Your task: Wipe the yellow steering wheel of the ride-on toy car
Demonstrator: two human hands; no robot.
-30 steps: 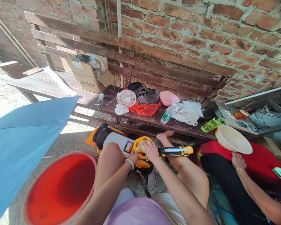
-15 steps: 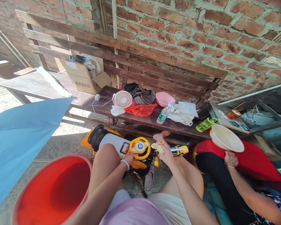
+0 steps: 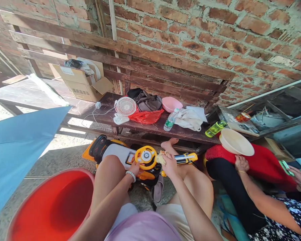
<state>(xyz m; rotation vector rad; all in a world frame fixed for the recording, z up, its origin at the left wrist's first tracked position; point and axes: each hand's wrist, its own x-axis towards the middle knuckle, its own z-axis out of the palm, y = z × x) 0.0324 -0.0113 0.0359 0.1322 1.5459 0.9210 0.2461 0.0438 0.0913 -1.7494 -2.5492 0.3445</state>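
Observation:
Between my knees is a yellow and black ride-on toy car with a yellow steering wheel [image 3: 148, 149]. My left hand [image 3: 133, 168], with a beaded bracelet at its wrist, is closed on the wheel's lower left rim. Just right of the wheel, my right hand [image 3: 170, 164] grips a pale yellow, soft-looking piece of food [image 3: 161, 158]; its exact kind I cannot make out. Beyond that hand lies a yellow and blue part [image 3: 187, 158] of the toy. A bare foot [image 3: 169, 144] rests near the bench.
A wooden bench [image 3: 102, 117] holds a cardboard box [image 3: 76, 82], white fan [image 3: 125, 106], water bottle [image 3: 171, 119] and green bottle [image 3: 215, 128]. A red tub [image 3: 52, 204] stands left, below a blue umbrella [image 3: 27, 144]. At right, another person's hand [image 3: 241, 163] touches a cream basin [image 3: 237, 142].
My view has turned slightly right. My right hand has come nearer the steering wheel with the food. The other person's second hand, holding a green-edged object, has come into view.

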